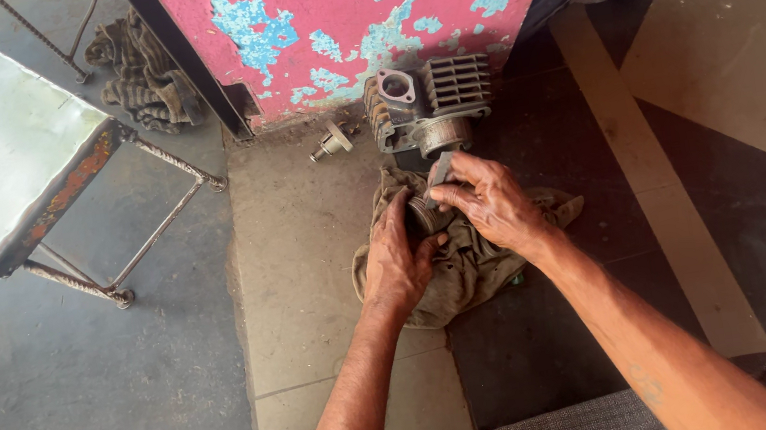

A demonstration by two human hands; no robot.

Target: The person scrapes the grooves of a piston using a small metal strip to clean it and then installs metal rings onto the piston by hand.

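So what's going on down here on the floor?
A person works over a dirty rag on the floor. The left hand steadies a small round metal part while the right hand presses a small grey piece against it. A finned engine cylinder sits just beyond, by a peeling pink wall.

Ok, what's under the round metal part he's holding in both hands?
A crumpled greyish rag lies on the floor directly beneath the round metal part. The left hand and right hand cover most of the part, so its underside and the rag's middle are hidden.
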